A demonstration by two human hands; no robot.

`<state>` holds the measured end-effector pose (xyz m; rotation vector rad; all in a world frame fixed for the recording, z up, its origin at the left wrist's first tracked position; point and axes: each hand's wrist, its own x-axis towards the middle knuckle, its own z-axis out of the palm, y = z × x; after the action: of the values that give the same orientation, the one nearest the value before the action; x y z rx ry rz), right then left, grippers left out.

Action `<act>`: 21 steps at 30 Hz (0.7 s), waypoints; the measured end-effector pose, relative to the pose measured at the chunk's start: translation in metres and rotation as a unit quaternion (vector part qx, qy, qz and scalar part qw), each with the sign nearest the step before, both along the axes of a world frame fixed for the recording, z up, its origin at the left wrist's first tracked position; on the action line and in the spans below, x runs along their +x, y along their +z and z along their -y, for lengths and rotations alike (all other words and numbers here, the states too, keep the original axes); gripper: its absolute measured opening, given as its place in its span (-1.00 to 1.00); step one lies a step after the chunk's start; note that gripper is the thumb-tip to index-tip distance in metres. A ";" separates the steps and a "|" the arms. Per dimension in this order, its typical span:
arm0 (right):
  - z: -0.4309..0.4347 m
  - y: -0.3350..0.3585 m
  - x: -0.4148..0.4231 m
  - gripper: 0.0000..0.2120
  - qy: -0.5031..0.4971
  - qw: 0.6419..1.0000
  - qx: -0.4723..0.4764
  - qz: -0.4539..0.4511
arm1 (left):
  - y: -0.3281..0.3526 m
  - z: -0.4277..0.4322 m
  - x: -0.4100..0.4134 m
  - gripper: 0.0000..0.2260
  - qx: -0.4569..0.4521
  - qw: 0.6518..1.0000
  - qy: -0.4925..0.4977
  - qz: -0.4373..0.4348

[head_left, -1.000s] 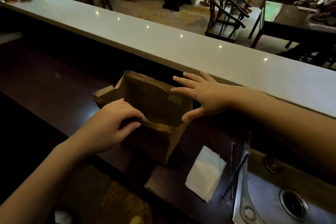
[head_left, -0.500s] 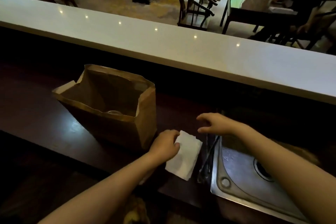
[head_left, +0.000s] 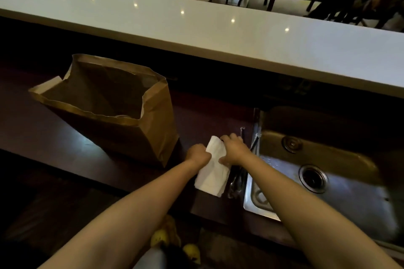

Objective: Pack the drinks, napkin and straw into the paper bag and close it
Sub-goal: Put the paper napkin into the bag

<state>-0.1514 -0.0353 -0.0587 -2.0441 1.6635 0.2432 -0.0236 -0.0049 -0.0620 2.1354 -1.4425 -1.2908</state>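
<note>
Paper bag (head_left: pixel 122 113) stood open on dark counter (head_left: pixel 43 135), drink apparently inside. Your left hand (head_left: pixel 197 155) and right hand (head_left: pixel 235 150) pinched napkin (head_left: pixel 213 176) beside it. Wrapped straws (head_left: pixel 237 179) unpacked; closing pending.

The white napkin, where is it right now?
The napkin lies on the dark counter between the paper bag and the sink, with both hands on it.
</note>
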 end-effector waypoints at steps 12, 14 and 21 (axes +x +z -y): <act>0.028 0.180 0.008 -0.70 -0.106 0.879 0.060 0.461 | 0.177 -0.010 0.026 -0.82 -0.295 0.885 0.169 -0.317; 0.027 0.209 0.022 -0.83 -0.085 0.866 0.057 0.489 | 0.205 -0.010 0.038 -0.78 -0.323 0.857 0.192 -0.353; 0.023 0.275 0.102 -0.70 0.025 0.895 -0.155 0.418 | 0.253 -0.017 0.123 -0.66 -0.475 0.795 0.264 -0.269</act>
<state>-0.0496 -0.0579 0.2160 -1.9651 1.1306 -0.8314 0.0992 0.0125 0.1906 1.1880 -0.8373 -0.6245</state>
